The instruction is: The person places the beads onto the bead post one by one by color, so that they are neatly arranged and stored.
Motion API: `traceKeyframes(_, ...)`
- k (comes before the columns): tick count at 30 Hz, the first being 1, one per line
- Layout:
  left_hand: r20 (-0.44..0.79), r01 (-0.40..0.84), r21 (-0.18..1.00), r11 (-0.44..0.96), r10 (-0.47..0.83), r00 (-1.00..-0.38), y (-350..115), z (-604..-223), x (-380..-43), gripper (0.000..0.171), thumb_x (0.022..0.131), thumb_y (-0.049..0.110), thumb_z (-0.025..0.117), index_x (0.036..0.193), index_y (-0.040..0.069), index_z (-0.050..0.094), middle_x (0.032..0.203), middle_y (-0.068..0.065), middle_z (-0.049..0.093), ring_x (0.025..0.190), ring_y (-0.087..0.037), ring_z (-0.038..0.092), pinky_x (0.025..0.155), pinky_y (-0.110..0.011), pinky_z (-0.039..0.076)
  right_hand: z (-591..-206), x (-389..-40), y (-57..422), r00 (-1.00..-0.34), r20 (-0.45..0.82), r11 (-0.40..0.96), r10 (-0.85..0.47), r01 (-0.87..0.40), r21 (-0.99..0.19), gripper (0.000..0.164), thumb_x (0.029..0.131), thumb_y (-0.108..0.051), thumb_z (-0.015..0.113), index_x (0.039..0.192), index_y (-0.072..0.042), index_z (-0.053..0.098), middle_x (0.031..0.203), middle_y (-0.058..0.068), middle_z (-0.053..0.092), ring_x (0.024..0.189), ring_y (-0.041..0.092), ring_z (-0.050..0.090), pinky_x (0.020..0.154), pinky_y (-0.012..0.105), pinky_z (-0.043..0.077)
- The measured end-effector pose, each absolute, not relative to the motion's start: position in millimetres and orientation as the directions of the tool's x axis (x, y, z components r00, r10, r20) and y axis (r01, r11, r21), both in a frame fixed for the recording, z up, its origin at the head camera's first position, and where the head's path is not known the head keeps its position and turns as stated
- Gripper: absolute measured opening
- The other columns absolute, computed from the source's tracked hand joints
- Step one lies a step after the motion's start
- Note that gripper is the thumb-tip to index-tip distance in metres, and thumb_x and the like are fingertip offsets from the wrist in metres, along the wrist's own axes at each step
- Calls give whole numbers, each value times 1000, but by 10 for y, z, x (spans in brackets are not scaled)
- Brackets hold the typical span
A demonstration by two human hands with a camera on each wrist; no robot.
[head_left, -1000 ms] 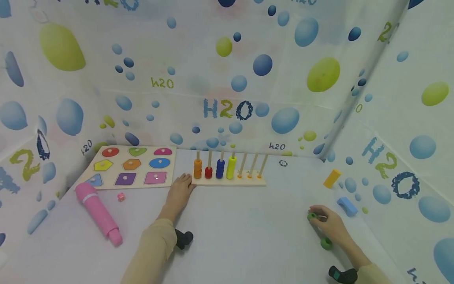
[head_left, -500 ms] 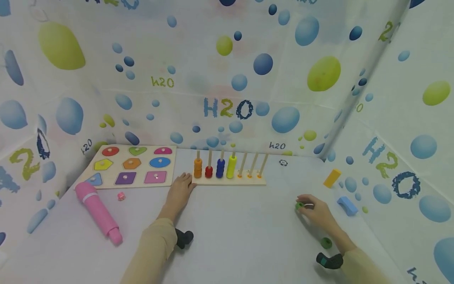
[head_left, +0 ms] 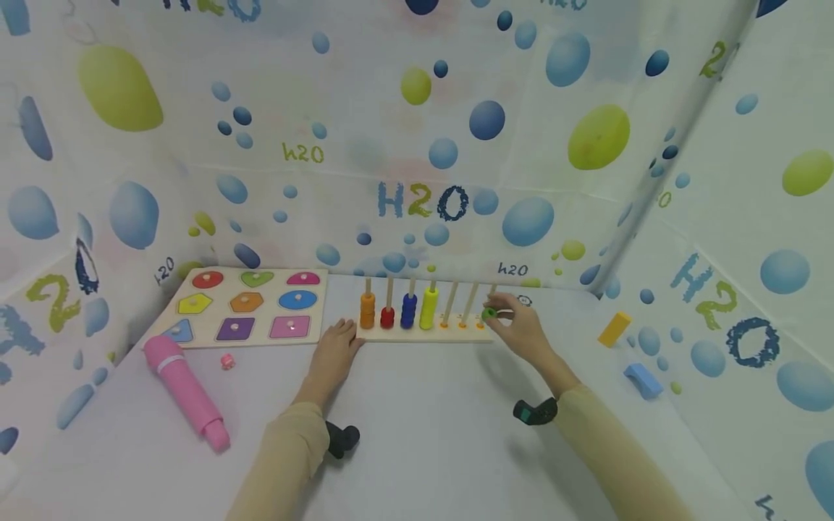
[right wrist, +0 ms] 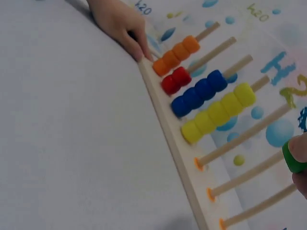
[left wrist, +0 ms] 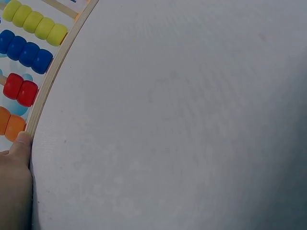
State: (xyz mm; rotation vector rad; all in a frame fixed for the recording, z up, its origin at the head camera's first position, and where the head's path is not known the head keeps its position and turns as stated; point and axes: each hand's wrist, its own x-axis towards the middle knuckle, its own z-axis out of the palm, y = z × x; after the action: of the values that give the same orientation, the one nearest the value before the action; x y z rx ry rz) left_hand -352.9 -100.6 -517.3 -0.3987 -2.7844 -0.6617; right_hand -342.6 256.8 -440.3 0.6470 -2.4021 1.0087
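In the head view, my right hand (head_left: 521, 334) pinches a green bead (head_left: 489, 313) between thumb and fingertips, beside the rightmost peg of a wooden bead stacker (head_left: 423, 335). The right wrist view shows the green bead (right wrist: 292, 160) near the bare pegs. From left to right, the stacker carries orange beads (head_left: 368, 311), two red beads (head_left: 387, 317), blue beads (head_left: 408, 311) and yellow beads (head_left: 428, 309); its last three pegs are bare. My left hand (head_left: 334, 354) holds the stacker's left end, with the thumb (left wrist: 22, 143) on the front edge of the base.
A shape puzzle board (head_left: 254, 307) lies on the left, with a pink toy microphone (head_left: 189, 394) and a small pink piece (head_left: 226, 361) in front. At right are a yellow block (head_left: 615, 329) and a blue arched block (head_left: 643, 380). Patterned cloth (head_left: 365, 152) surrounds the table.
My right hand has carried the green bead left and away from me to the stacker's right end. The second green bead has gone out of sight behind my sleeve. My left hand stays put.
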Motion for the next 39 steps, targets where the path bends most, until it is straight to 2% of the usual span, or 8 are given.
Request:
traceKeyframes(10,284,308,386,870,206,-936,-1018,-5165,-3523,48,97,26,54,134,-4,49,138,-20,47,133,-35,35,112,-47,24,-4100,-3776,2115,-730,629,610,-267,-633,-477,40,83,3,68,121,0,54,109,11,64,102,21,60,87,25,52)
traceKeyframes(21,277,303,378,875,206,-939,-1014,-5147,-3518,48,97,26,55,134,-3,49,138,-19,48,133,-34,35,112,-47,25,-4022,-3961,1980,-781,563,659,-272,-577,-482,38,87,2,65,123,1,53,111,15,63,103,22,60,89,26,51)
traceKeyframes(31,270,292,378,879,197,-943,-1007,-5166,-3529,48,97,26,55,135,-2,49,138,-18,48,134,-34,35,112,-46,24,-4036,-3932,1986,-788,566,667,-242,-559,-493,32,89,-1,63,120,-2,56,109,11,65,103,22,60,91,29,51)
traceKeyframes(34,267,293,375,880,200,-943,-1013,-5175,-3531,48,97,26,54,135,-2,48,138,-18,47,134,-34,34,112,-47,24,-4069,-3905,1999,-766,595,658,-245,-582,-478,28,89,-2,63,117,-2,58,108,10,65,101,21,61,90,28,51)
traceKeyframes(39,285,305,376,875,204,-937,-1028,-5165,-3541,47,97,26,55,134,-4,49,137,-19,48,133,-35,36,112,-47,25,-4155,-3829,2045,-679,689,604,-253,-667,-435,19,87,3,62,106,2,62,102,12,66,94,22,63,85,27,54)
